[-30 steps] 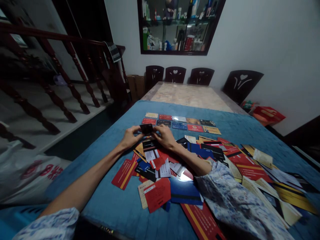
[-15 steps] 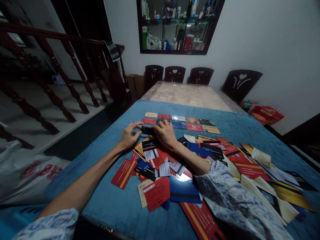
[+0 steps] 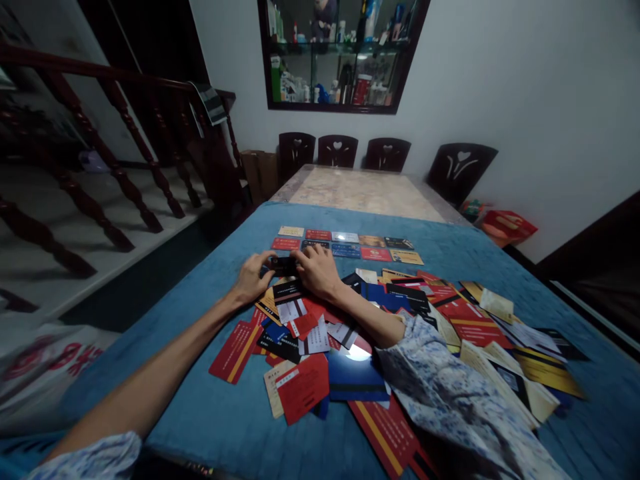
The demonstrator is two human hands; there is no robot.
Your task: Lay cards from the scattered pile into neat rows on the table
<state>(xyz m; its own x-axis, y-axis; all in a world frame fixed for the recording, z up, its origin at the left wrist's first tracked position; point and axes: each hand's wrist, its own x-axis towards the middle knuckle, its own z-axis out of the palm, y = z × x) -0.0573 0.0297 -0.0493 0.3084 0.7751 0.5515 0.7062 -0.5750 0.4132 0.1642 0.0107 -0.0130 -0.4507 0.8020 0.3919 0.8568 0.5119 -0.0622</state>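
Note:
A black card (image 3: 283, 267) is held between my two hands, just below two rows of cards. My left hand (image 3: 254, 277) grips its left end between thumb and fingers. The right end is in the fingers of my right hand (image 3: 319, 272), which partly cover it. Behind my hands lie the laid-out cards, among them a red card (image 3: 376, 254) and a yellow card (image 3: 407, 257). Nearer me is a loose pile of overlapping cards, with a blue card (image 3: 356, 377) and a red card sleeve (image 3: 235, 352). My right forearm crosses over this pile.
The blue cloth (image 3: 200, 400) covers the near part of the table. More cards and paper folders (image 3: 480, 331) spread to the right. Dark chairs (image 3: 337, 152) stand at the far end, with a wooden railing (image 3: 125, 73) and a white plastic bag (image 3: 50, 367) on the left.
The view has shifted, so most things appear further left. The black card is now held at both ends, with my left fingers closed more tightly round its left end.

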